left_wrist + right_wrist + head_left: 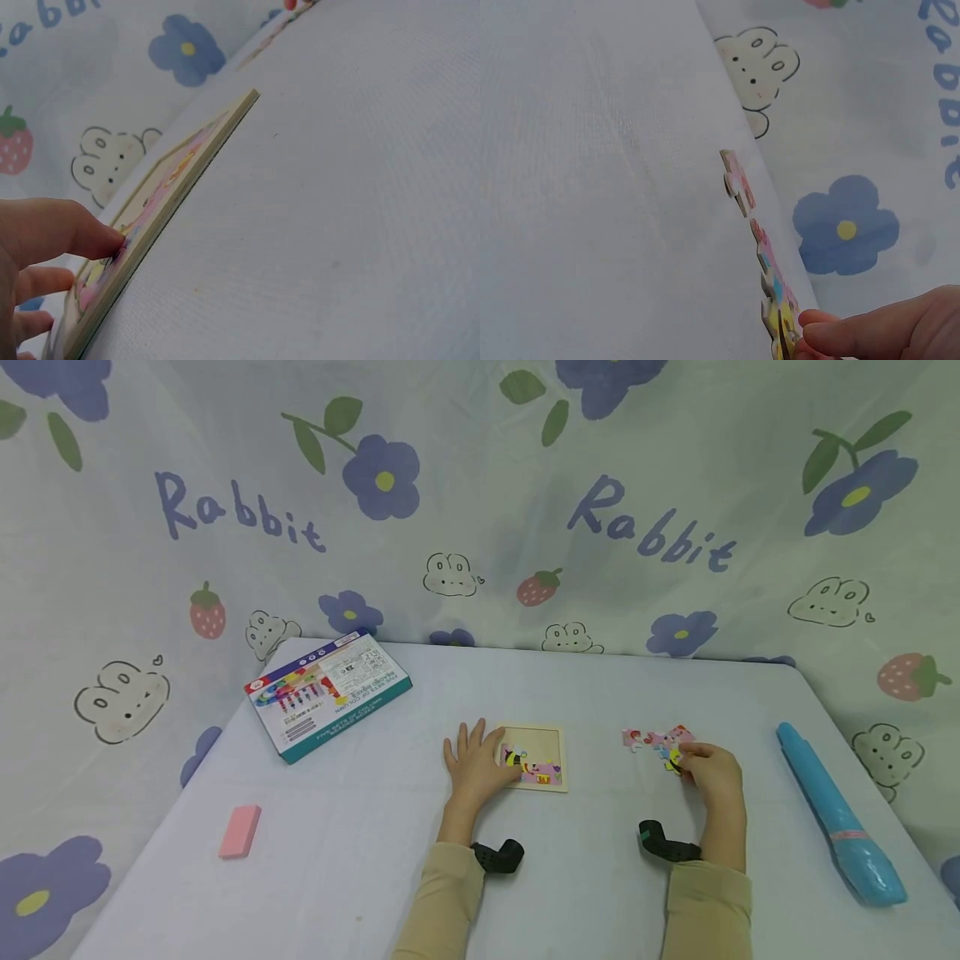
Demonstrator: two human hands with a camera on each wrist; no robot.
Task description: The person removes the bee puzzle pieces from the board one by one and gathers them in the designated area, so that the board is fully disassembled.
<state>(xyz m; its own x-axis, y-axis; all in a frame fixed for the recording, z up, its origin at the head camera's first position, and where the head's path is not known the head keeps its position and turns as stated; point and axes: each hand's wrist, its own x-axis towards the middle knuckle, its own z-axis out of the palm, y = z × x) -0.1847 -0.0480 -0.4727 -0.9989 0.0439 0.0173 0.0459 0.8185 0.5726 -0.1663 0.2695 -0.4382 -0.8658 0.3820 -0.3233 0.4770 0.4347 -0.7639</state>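
White rabbit-and-flower curtain point(465, 477): right across the back.
White cloth-covered table point(360, 885): here's all the action.
Flat white-and-teal box point(330, 693): far left, lying at an angle.
Long, glossy blue tapered object point(836, 814): far right, pink band near its wide end.
Left hand point(476, 768): fingers spread wide, thumb down on printed pieces in a square pale wooden tray point(543, 745)!
Right hand point(714, 770): narrow now, pinching a yellow-and-black puzzle piece point(672, 763).
Tray: mid-table, pieces along its near side.
Pink rectangular block point(240, 832): near left, well apart.
Loose pink printed puzzle pieces point(680, 734): just beyond the right hand's fingertips.
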